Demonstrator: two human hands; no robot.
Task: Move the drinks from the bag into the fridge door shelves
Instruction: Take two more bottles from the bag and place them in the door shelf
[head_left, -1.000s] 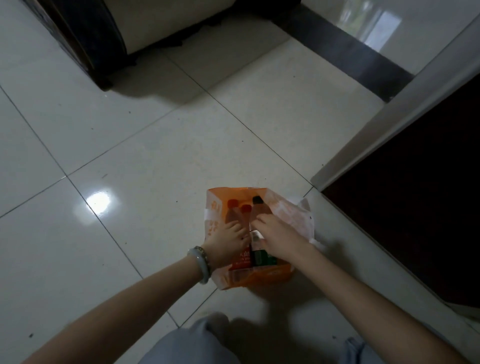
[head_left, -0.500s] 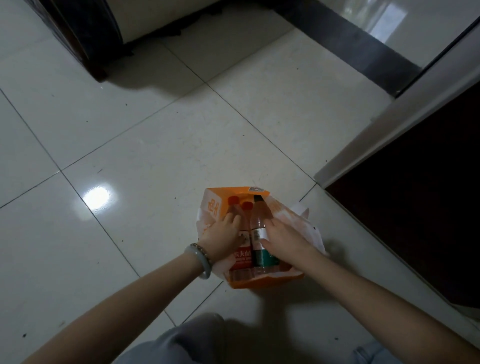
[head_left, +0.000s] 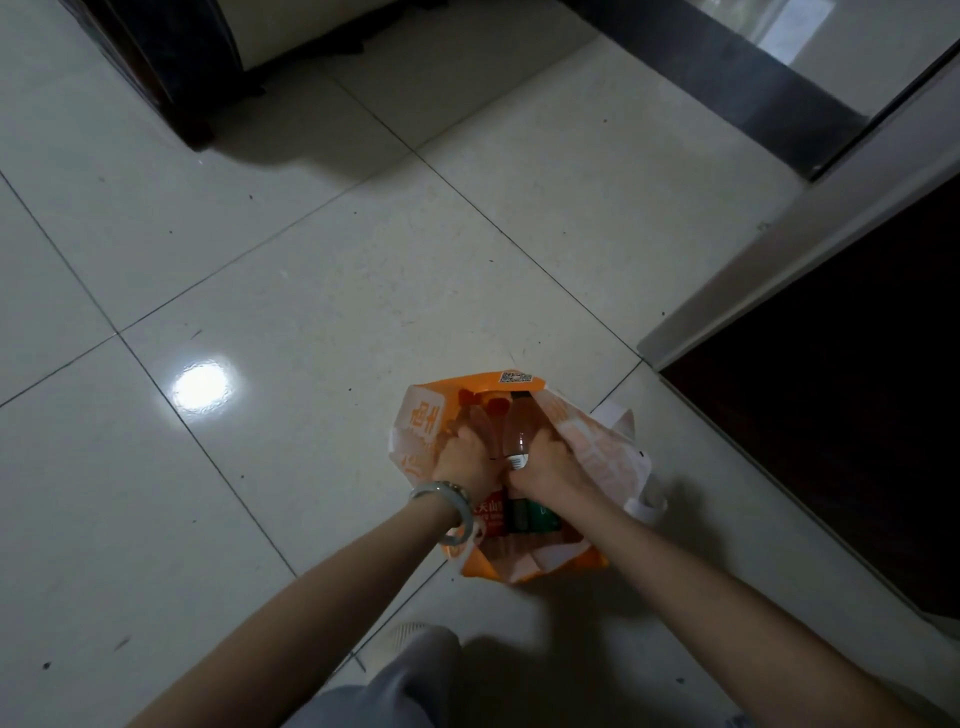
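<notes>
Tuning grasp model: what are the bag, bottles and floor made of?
Bag: thin plastic film, likely; crumpled, translucent orange-white. Bottles: clear plastic, probably; liquid shows through, printed labels. Floor: glossy glazed tile; grout lines, lamp glare.

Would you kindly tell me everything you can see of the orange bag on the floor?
The orange bag looks like thin, crinkled plastic, orange with white panels, orange characters and a small code patch at its far rim. It stands open-mouthed on the pale floor tiles. Two red-capped bottles and a dark-capped bottle stand inside. The left hand and right hand reach in, each gripping a bottle.
</notes>
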